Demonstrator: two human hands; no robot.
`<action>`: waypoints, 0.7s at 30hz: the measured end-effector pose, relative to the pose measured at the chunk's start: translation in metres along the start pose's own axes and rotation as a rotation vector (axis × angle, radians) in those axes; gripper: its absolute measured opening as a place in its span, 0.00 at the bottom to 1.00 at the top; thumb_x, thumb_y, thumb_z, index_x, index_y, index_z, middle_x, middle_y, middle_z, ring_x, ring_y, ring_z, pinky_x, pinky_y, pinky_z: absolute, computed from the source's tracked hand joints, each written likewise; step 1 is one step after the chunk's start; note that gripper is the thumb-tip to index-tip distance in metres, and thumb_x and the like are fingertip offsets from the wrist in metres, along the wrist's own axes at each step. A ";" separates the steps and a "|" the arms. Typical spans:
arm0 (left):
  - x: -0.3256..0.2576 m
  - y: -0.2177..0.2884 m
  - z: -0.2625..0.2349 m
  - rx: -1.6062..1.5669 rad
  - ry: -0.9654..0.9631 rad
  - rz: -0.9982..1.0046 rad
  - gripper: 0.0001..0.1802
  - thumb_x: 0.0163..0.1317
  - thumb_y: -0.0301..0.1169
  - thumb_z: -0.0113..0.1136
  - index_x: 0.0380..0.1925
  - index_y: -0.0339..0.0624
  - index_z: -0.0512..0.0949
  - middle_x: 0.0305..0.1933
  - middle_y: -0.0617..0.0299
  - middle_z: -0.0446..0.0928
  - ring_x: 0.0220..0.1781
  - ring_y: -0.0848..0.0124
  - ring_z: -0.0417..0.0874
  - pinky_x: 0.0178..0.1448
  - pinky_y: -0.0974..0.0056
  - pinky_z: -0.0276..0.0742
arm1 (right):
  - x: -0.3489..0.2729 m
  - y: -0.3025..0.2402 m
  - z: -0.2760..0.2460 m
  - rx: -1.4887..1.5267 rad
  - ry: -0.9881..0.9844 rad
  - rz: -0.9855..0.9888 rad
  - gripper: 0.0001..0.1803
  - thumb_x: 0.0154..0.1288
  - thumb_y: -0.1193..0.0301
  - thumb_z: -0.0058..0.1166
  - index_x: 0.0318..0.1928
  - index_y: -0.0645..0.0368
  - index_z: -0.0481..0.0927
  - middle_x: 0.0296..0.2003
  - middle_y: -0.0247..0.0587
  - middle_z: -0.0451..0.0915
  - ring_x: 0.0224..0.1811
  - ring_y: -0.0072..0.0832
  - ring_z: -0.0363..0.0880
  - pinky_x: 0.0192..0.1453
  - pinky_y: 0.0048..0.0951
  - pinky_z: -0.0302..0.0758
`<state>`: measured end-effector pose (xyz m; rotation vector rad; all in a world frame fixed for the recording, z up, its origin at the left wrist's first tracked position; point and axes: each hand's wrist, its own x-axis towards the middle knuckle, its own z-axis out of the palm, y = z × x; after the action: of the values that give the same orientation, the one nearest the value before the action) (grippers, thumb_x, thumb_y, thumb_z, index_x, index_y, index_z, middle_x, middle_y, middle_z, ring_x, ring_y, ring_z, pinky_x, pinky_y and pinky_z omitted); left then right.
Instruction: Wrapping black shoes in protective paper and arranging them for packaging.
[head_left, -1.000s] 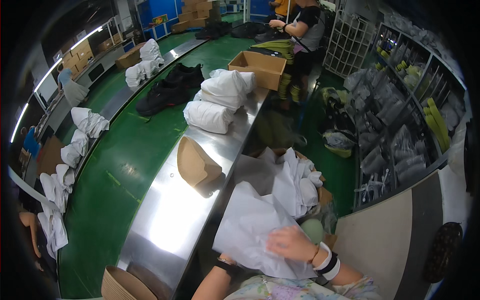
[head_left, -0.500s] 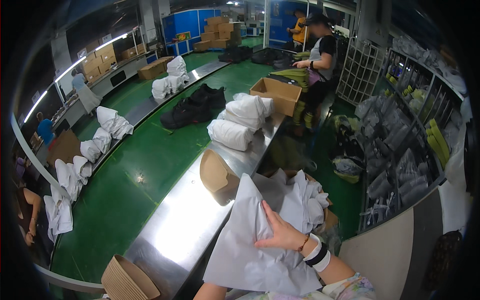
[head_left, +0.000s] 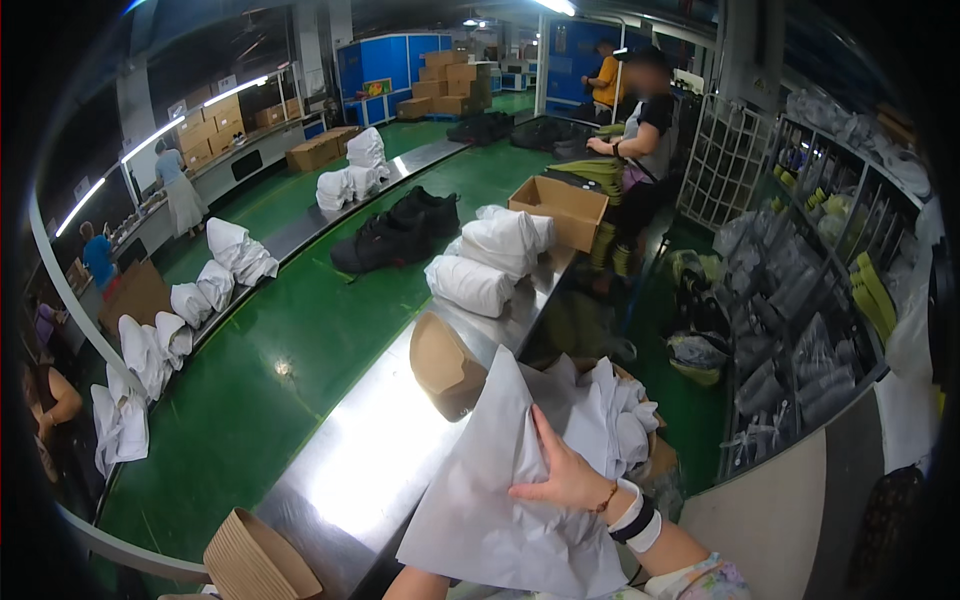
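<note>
A large white sheet of wrapping paper (head_left: pixel 470 500) is folded into a tall, peaked bundle in front of me; whatever may be inside it does not show. My right hand (head_left: pixel 560 470) grips the bundle's right side, thumb across the front and fingers along the fold. Of my left hand (head_left: pixel 420 583) only the wrist area shows under the paper's lower edge, its fingers hidden. Just beyond the paper's tip, a curved brown cardboard piece (head_left: pixel 440 365) stands on the metal edge of the conveyor (head_left: pixel 350 450). Crumpled white paper (head_left: pixel 610 410) fills a box at the right.
White paper-wrapped bundles (head_left: pixel 470 285) and black shoes (head_left: pixel 400 230) lie farther along the green belt. A ribbed cardboard piece (head_left: pixel 255 560) stands at the lower left. An open carton (head_left: pixel 560 210) sits beyond the bundles, near a standing person (head_left: pixel 640 130). Racks of bagged items (head_left: pixel 800 290) line the right.
The view has shifted slightly, so the surroundings sit a little lower and to the right. The paper's lower right edge has drawn inward; my right hand keeps its grip on it.
</note>
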<state>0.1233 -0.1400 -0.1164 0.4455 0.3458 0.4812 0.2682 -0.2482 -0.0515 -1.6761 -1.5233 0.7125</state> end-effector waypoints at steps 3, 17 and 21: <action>-0.001 0.000 0.003 -0.005 0.001 -0.014 0.20 0.69 0.40 0.41 0.54 0.38 0.67 0.50 0.57 0.74 0.51 0.65 0.75 0.56 0.58 0.71 | 0.000 0.001 -0.001 0.029 0.001 -0.034 0.64 0.45 0.54 0.68 0.69 0.62 0.33 0.61 0.65 0.56 0.64 0.51 0.59 0.66 0.33 0.58; -0.093 0.026 0.089 1.252 0.298 0.796 0.27 0.58 0.29 0.53 0.57 0.29 0.63 0.59 0.45 0.67 0.57 0.60 0.71 0.59 0.59 0.66 | -0.006 -0.020 -0.035 -0.789 0.512 -0.046 0.54 0.44 0.56 0.66 0.69 0.51 0.48 0.50 0.64 0.64 0.36 0.49 0.76 0.34 0.38 0.76; -0.030 -0.010 0.086 0.703 0.050 0.592 0.32 0.59 0.28 0.55 0.62 0.34 0.56 0.59 0.48 0.66 0.58 0.60 0.70 0.61 0.59 0.64 | -0.016 -0.057 0.000 -0.874 0.458 -0.138 0.51 0.47 0.57 0.63 0.69 0.52 0.50 0.52 0.67 0.63 0.41 0.51 0.74 0.41 0.39 0.76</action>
<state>0.1379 -0.1915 -0.0425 1.2385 0.4281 0.9496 0.2334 -0.2630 -0.0066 -2.1023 -1.6748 -0.4844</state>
